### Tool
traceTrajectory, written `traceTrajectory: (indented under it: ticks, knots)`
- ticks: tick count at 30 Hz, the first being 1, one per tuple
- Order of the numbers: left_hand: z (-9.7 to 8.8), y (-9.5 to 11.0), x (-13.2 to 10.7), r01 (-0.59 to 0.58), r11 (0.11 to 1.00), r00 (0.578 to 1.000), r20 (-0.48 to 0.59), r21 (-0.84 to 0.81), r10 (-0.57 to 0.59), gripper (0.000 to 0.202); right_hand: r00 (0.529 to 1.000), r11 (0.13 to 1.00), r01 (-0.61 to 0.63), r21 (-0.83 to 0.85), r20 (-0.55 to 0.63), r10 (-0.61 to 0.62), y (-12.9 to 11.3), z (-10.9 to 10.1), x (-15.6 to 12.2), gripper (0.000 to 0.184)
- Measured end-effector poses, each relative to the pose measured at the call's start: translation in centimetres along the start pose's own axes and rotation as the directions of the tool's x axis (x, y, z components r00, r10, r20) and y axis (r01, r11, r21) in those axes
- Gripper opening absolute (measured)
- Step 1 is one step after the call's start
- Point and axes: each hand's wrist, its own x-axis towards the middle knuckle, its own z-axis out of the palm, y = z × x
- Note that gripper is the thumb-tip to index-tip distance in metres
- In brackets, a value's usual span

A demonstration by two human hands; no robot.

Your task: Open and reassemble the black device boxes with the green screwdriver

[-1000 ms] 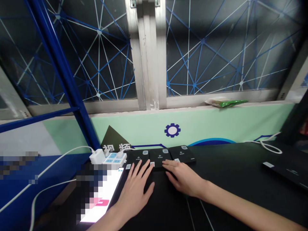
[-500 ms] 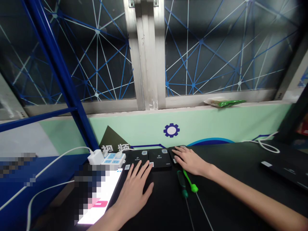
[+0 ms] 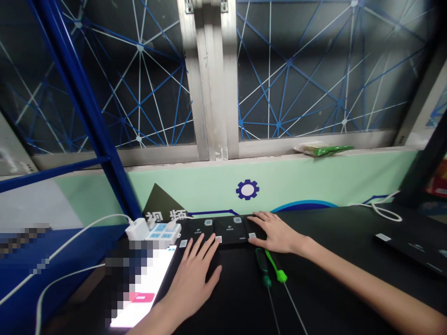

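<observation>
Three flat black boxes with white labels lie in a row along the wall: a left box (image 3: pixel 198 227), a middle box (image 3: pixel 229 231) and a right box (image 3: pixel 252 225). My left hand (image 3: pixel 195 274) is open, its spread fingertips resting at the near edges of the left and middle boxes. Over the right box lies my right hand (image 3: pixel 277 232), fingers stretched towards its far edge and thumb by the label at its near edge. It covers most of that box. Just below are a dark green-handled screwdriver (image 3: pixel 263 266) and a bright green-handled screwdriver (image 3: pixel 278 269).
A lit phone or tablet screen (image 3: pixel 148 284), partly pixelated, lies left of my left hand. Behind it is a white power strip (image 3: pixel 163 232) with a plugged-in charger (image 3: pixel 137 229) and white cables. Another black box (image 3: pixel 414 249) lies far right, near a white cable loop (image 3: pixel 387 215).
My right thumb has moved down and left to the right box's near edge, spreading away from the fingers. My left hand rests as before. The view has shifted slightly.
</observation>
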Motion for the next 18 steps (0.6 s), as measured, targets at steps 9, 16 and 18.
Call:
traceTrajectory:
  ticks: [9,16,18]
  knots:
    - [-0.1,0.2,0.0,0.009,1.000,1.000,0.010,-0.010,-0.009,0.056,0.994,0.989,0.059,0.138,0.081,-0.070,2.1,0.0,1.1,0.088]
    - [0.0,0.0,-0.1,-0.001,1.000,1.000,-0.002,-0.006,0.001,0.058,0.997,0.971,0.065,0.231,0.026,-0.073,2.8,0.0,1.6,0.089]
    - [0.0,0.1,-0.1,0.004,1.000,1.000,0.009,0.005,-0.004,0.058,0.998,0.973,0.052,0.226,0.010,-0.056,3.0,0.1,1.7,0.091]
